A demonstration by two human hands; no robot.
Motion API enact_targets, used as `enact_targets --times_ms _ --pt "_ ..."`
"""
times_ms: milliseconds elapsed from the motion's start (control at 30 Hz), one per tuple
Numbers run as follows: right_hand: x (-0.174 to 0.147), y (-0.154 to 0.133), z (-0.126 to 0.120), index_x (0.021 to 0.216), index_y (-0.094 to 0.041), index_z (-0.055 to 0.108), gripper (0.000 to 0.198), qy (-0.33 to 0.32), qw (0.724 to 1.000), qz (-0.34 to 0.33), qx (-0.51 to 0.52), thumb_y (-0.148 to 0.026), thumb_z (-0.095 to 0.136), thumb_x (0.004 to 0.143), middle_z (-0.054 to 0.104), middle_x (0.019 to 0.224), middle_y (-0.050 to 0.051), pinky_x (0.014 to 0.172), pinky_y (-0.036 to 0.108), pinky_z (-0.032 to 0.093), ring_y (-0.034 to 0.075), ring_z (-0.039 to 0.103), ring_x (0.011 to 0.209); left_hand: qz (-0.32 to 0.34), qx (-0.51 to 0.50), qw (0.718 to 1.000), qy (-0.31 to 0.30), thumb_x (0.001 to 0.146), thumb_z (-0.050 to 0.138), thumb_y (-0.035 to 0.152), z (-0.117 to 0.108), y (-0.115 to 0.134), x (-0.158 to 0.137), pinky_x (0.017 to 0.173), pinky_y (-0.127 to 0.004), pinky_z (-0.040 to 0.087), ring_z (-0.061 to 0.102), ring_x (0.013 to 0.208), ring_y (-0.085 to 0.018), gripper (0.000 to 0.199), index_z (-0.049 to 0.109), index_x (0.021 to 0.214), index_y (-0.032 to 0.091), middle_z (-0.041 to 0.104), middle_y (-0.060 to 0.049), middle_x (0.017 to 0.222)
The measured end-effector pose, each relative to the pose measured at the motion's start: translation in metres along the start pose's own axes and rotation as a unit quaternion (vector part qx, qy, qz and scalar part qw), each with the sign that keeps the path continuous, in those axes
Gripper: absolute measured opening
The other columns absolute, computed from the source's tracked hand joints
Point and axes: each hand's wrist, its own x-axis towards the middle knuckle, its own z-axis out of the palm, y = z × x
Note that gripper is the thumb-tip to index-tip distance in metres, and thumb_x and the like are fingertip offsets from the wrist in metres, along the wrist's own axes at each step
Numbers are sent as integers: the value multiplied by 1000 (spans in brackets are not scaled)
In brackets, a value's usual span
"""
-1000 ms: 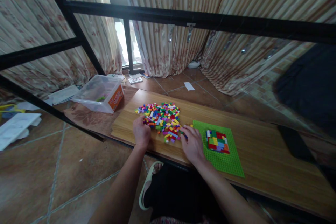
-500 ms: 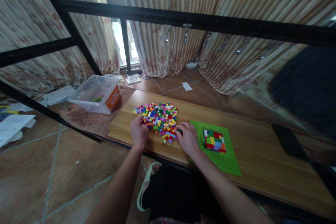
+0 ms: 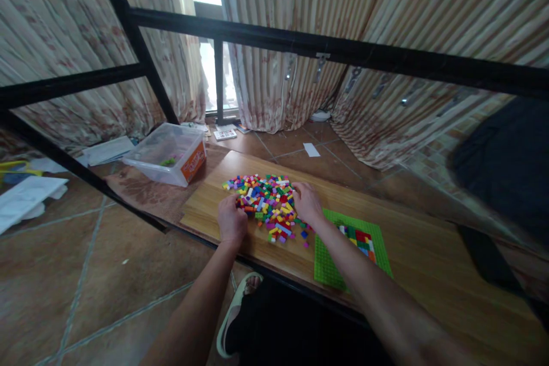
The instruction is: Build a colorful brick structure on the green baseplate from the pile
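A loose pile of small multicoloured toy building bricks [image 3: 268, 200] lies on the wooden board. My left hand [image 3: 233, 221] rests at the pile's left edge, its fingers curled closed; whatever they hold is hidden. At the right edge of the pile, my right hand [image 3: 307, 204] has its fingers bent down among the bricks, drawn together, and I cannot make out what is in them. Under my right forearm lies a green studded baseplate [image 3: 328, 266]. A block of joined coloured bricks [image 3: 363, 238] sits on it, partly covered by the forearm.
A clear plastic box [image 3: 160, 154] with an orange label stands beyond the board's left end. The wooden board [image 3: 422, 251] stretches to the right. A black metal frame [image 3: 274, 39] crosses in front of the curtains [image 3: 278, 91]. Papers lie on the tiled floor.
My right hand has moved up and away along the pile's right edge, its forearm now over the baseplate. A blue brick and a pink one now show apart near the baseplate. The view has shifted slightly.
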Motion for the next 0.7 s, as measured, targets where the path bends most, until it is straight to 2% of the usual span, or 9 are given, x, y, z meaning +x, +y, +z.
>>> enact_targets --times_ms 133,233,333,467,700 --pt "25 -1 9 119 -15 62 33 -35 999 -16 5 -20 45 91 62 120 12 100 34 38 22 53 114 -4 -8 1000 -1 72 44 4 1 -1 0 96 -38 45 57 106 -25 44 66 109 14 67 -11 108" --pt "30 -3 16 116 -16 64 32 -64 997 -40 0 -22 45 92 60 122 12 103 35 36 21 52 116 -6 -18 1000 3 72 44 5 2 -1 0 97 -38 44 57 108 -24 42 66 107 16 67 -11 109" --pt "22 -5 19 114 -18 66 30 -70 996 -61 -2 -23 47 91 60 122 11 103 36 37 21 53 115 -2 -27 1000 7 71 45 5 1 -1 0 97 -37 43 56 107 -23 40 67 103 18 67 -9 107" --pt "4 -6 16 109 -18 68 28 -59 995 -81 16 -23 49 89 62 119 11 100 36 40 21 54 113 14 -42 999 7 71 45 5 0 0 -1 94 -37 44 57 102 -23 30 67 85 20 68 -7 97" --pt "-14 -11 -6 92 -20 71 25 -92 987 -121 53 -24 47 92 69 99 6 86 32 45 18 61 94 13 -49 999 12 71 45 4 -1 1 -1 88 -35 44 56 91 -23 22 60 71 20 66 -6 86"
